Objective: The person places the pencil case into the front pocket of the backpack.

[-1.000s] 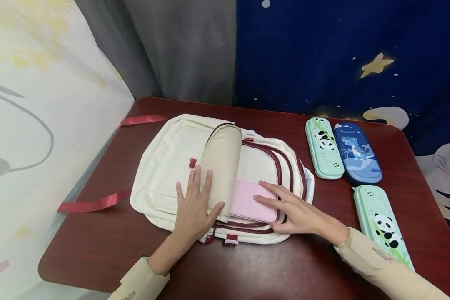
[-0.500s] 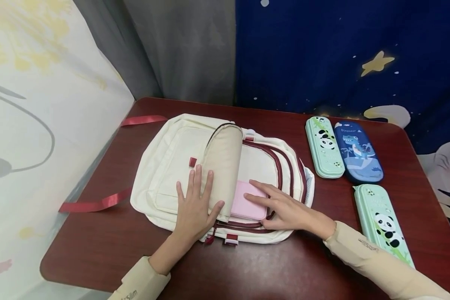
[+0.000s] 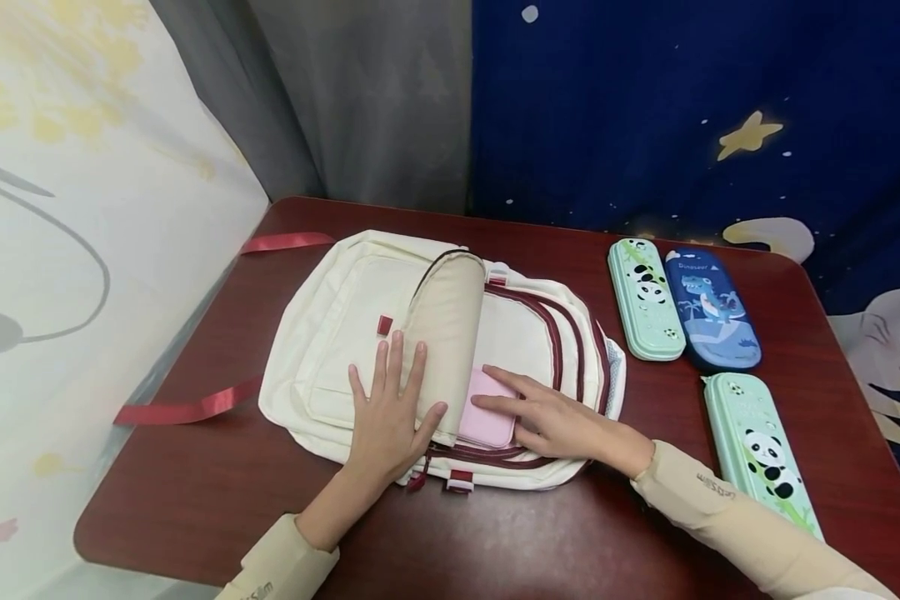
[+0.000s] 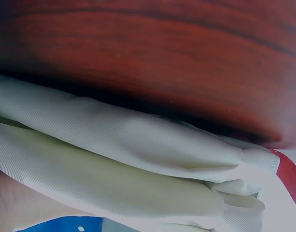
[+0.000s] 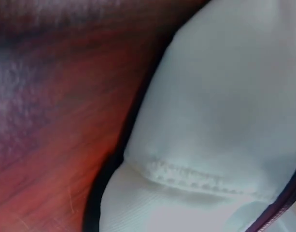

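Observation:
In the head view a cream backpack (image 3: 345,325) lies flat on the table, its front pocket's flap (image 3: 450,317) folded back to the left. My left hand (image 3: 386,425) rests with spread fingers on the backpack and the flap. My right hand (image 3: 558,417) holds a flat pink case (image 3: 487,421) by its right end, two fingers over its top and the thumb side at its edge. The case's left part is hidden under the flap. The left wrist view shows folds of cream fabric (image 4: 119,140); the right wrist view shows the backpack's side (image 5: 220,106).
Right of the backpack lie a green panda pencil case (image 3: 648,304), a blue dinosaur pencil case (image 3: 712,308) and a nearer green panda pencil case (image 3: 765,450) beside my right sleeve. Red straps (image 3: 195,408) trail left over the dark red table (image 3: 450,558). Curtains (image 3: 375,108) hang behind.
My right hand has moved left with the pink case, and more of the case is under the flap. My left hand stays in place on the backpack.

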A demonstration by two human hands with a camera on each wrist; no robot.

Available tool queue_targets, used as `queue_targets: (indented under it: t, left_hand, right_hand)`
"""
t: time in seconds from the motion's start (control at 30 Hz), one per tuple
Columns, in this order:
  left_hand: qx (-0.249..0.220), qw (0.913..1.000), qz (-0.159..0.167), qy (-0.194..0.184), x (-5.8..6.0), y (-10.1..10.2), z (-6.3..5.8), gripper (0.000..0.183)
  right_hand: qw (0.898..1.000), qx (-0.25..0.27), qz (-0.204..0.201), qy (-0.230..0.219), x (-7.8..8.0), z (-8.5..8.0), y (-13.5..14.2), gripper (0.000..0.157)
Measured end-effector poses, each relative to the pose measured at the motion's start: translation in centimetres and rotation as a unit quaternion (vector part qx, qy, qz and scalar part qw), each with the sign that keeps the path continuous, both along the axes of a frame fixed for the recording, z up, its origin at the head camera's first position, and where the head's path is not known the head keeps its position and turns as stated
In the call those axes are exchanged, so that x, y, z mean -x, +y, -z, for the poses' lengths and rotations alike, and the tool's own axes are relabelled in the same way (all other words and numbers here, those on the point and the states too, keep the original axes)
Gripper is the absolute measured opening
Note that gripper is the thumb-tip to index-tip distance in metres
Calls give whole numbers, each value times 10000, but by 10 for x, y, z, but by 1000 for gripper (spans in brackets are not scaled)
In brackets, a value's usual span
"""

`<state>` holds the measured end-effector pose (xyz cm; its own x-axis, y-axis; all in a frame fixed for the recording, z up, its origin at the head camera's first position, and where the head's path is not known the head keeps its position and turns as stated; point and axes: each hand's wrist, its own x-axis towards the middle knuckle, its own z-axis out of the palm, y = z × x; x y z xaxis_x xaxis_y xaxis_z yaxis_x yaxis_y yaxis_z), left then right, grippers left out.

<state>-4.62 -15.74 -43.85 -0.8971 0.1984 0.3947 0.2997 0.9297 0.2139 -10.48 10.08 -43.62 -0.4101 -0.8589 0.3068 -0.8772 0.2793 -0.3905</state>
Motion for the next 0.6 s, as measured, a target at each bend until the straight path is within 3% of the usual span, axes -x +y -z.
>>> queue_targets:
  t: [0.27, 0.5, 0.6]
  left_hand:
    - [-130, 9998, 36, 147, -2, -1, 3, 75]
    - [-188, 9995, 57, 238, -1, -1, 3, 74]
    - [-211, 9994, 64, 256, -1, -1, 3, 73]
  right_hand:
    - [9994, -260, 108, -200, -5, -6, 6, 54]
    - [9966, -191, 794, 86, -11, -10, 12, 66]
    - [9946, -216, 1018, -52, -10, -10, 11, 71]
